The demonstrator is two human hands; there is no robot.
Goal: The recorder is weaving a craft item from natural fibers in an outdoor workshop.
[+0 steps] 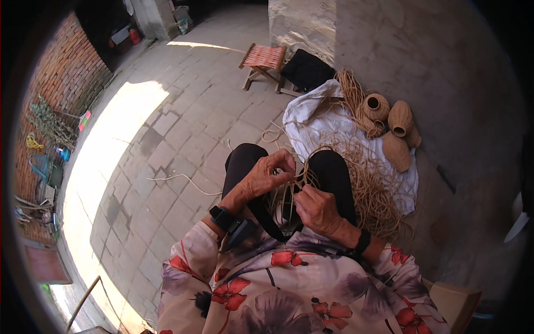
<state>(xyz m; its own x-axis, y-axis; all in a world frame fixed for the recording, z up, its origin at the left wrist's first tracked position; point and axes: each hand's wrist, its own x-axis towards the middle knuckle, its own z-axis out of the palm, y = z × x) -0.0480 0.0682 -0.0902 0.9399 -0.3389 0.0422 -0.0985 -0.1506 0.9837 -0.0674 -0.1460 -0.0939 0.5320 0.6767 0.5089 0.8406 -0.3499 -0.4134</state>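
1. Tan cord strands (301,181), in the head view, are held between the knees (332,161); the left hand (267,173) pinches them, thumb against forefinger, apparently steadying them.
2. The right hand (319,209) curls close below, fingers together; whether it grips cord, I cannot tell.
3. Loose cord pile (370,195) overlaps white cloth (303,133), probably for easy reach; woven vessels (395,151) sit farther off, perhaps clear of tangling.

Bare hands: two, left hand (271,173) and right hand (317,209). Black wristbands (362,242): two, one per wrist. Woven jars (400,116): at least five, overlapping, three mouths visible. Folding stool (266,57): one. White sheet (305,111): one. Straw-coloured strands (381,203): too many, too tangled to count.
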